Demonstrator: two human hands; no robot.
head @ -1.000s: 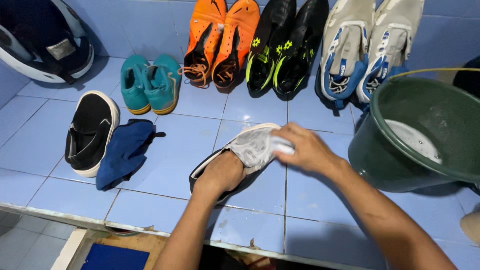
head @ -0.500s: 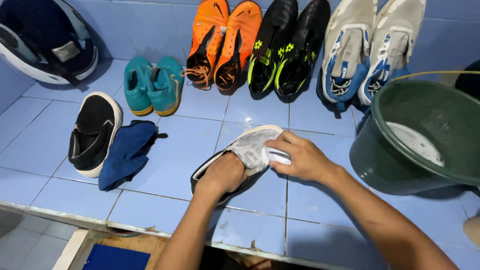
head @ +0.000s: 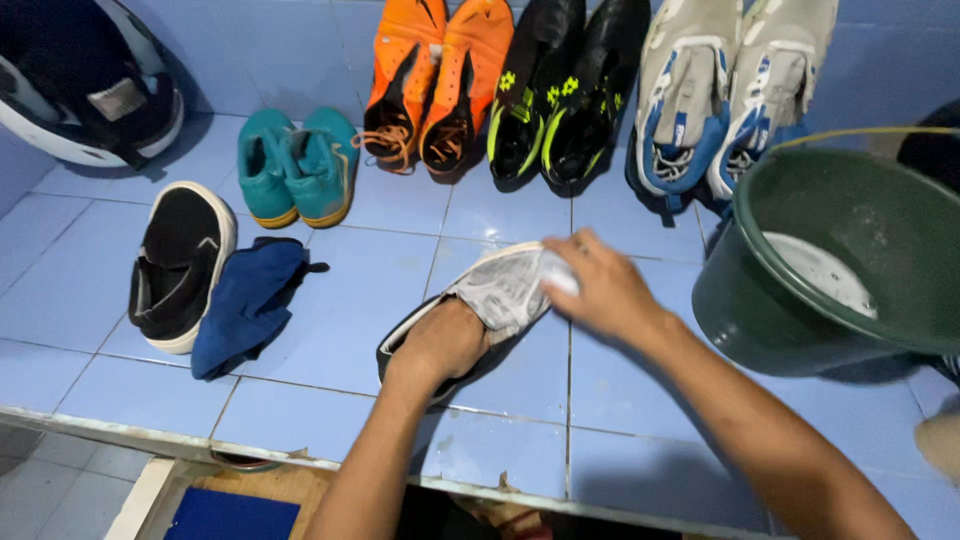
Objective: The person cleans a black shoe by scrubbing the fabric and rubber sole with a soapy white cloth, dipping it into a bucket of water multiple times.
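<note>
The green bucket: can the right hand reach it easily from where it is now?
Probably yes. The right hand rests on the toe of the shoe, and the green bucket stands just beside it on the tiles, with nothing between them.

Glossy blue tiles [head: 330, 300], matt cloth rag [head: 245, 305], plastic bucket [head: 760, 310] (green, smooth)

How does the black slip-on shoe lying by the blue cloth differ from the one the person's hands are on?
The black slip-on shoe by the blue cloth lies untouched with its dark upper and white sole bare; the shoe in hand has the left hand pushed inside it. Its toe is covered by a whitish cloth pressed on by the right hand, while the other shoe's blue cloth merely lies alongside. Both rest on the blue tiled ledge.
</note>
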